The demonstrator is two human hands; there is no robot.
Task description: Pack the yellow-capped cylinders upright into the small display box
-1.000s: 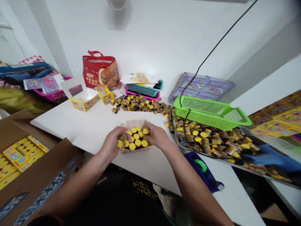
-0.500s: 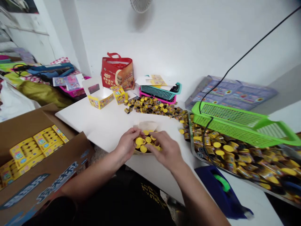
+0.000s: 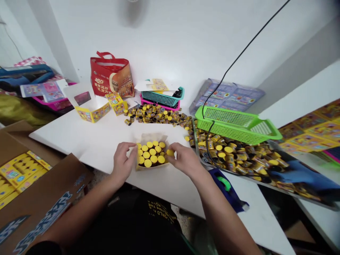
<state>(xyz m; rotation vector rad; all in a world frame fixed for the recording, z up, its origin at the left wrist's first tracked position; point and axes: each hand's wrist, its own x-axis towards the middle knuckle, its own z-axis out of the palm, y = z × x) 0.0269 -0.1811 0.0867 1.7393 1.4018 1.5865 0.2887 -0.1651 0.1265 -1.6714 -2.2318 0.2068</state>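
Yellow-capped tubes [image 3: 150, 154] packed upright in a paper box [image 3: 151, 137], mid-table on a white table [image 3: 79, 141]. Left hand [image 3: 122, 163] half-curled against the box's left side, nothing held; right hand [image 3: 184, 160] pinching one tube [image 3: 170, 153] at the box's right edge. Beyond, a loose heap of tubes [image 3: 154, 116], a metal tray [image 3: 194, 136] under a green basket [image 3: 233, 124], a red bag [image 3: 111, 76] against a white wall [image 3: 170, 42], and a cardboard carton [image 3: 45, 187] off the left corner.

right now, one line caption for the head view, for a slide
Left hand and right hand flank a card tray of upright yellow-capped tubes on a white table
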